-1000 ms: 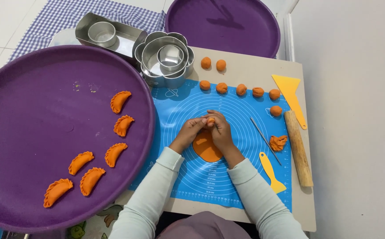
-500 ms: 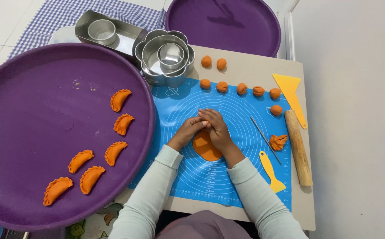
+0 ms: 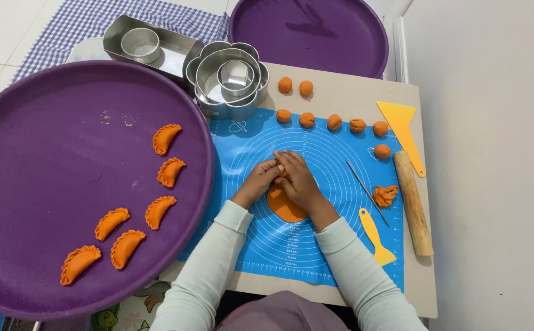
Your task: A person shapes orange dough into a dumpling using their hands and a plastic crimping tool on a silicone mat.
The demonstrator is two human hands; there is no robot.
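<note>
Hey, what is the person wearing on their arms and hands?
Both arms wear long, pale mint-green sleeves with ribbed cuffs ending at the wrists. The left hand and right hand are bare: no gloves, and no rings, watch or bracelets that I can make out from the head view.

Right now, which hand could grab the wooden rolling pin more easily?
The right hand, probably. The rolling pin lies at the right edge of the blue mat, on that hand's side. The left hand would have to cross over the orange dough disc.

head view, steeply down, over blue mat [image 3: 316, 153]
</note>
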